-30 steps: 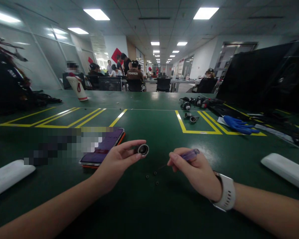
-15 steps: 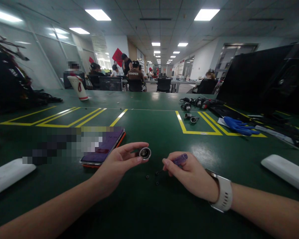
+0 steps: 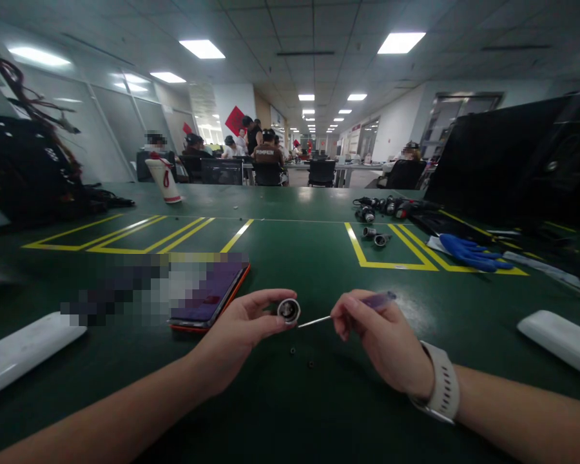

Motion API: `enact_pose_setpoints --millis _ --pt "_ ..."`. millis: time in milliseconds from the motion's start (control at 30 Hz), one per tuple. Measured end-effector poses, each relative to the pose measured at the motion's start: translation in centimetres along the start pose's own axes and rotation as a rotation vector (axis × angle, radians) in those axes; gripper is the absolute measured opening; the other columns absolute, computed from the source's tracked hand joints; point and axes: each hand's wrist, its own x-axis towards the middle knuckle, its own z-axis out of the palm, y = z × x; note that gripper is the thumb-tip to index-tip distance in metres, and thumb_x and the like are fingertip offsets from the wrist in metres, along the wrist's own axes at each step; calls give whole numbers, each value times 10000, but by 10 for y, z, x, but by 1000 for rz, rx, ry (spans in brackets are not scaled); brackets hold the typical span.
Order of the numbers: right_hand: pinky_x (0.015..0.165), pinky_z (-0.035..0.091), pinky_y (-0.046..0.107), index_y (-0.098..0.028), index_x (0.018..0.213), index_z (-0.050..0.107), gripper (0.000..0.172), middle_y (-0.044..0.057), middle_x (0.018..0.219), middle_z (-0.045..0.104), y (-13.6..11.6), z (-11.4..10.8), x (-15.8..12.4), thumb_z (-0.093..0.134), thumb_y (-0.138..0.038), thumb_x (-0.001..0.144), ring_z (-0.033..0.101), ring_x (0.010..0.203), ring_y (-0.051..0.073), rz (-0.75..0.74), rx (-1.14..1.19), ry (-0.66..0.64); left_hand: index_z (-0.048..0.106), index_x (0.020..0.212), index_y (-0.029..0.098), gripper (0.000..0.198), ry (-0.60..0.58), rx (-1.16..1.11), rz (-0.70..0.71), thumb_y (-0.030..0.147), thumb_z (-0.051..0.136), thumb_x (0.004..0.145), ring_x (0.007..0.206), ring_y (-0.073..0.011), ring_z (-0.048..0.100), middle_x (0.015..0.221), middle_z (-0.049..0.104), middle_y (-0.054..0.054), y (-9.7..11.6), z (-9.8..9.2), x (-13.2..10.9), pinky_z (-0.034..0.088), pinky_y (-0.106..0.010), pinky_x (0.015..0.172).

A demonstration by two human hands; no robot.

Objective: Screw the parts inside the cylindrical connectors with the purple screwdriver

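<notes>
Between thumb and fingers, my left hand (image 3: 241, 328) grips a round metal connector shell (image 3: 289, 311), its open end turned toward me. My right hand (image 3: 370, 328) is closed around the purple handle of a screwdriver (image 3: 315, 321). The thin shaft points left, and its tip is close beside the shell's lower right edge; I cannot tell whether they touch. On the green table below lie small dark ring-like parts, one (image 3: 292, 350) under the shell and another (image 3: 310, 364) a little nearer to me.
A phone in an orange-edged case (image 3: 207, 299) lies left of my left hand. Two metal connector parts (image 3: 379, 240), a blue glove (image 3: 471, 251) and dark cabled parts (image 3: 367, 212) lie at the right. White bars (image 3: 33, 348) flank both sides; a paper cup (image 3: 164, 180) stands farther back.
My right hand has lifted and turned the screwdriver, so its shaft now points left at the shell instead of down toward the small parts. My left hand still holds the shell. The view has shifted slightly.
</notes>
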Motion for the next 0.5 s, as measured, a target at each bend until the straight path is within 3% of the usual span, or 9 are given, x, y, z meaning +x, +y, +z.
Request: enact_pose_setpoints --millis 133,233,500 --pt "675 461 283 -168 861 630 144 41 787 622 -11 4 -11 488 -192 866 569 745 142 -336 -381 -156 628 1042 176 351 -12 65 48 152 676 695 955 -211 623 983 700 -57 -4 -2 0 445 -334 880" --pt "700 464 293 -156 964 600 173 61 845 624 -13 9 -16 484 -111 844 559 789 151 -496 -572 -219 621 1050 185 359 -17 101 64 155 675 696 948 -201 623 969 704 -49 -6 -2 0 452 -318 860" --pt "644 441 300 -154 910 568 145 78 838 608 -12 13 -20 454 -103 836 525 757 173 -551 -868 -317 634 1009 180 330 3 143 89 199 685 683 936 -223 633 932 709 -56 -5 3 -4 461 -359 862"
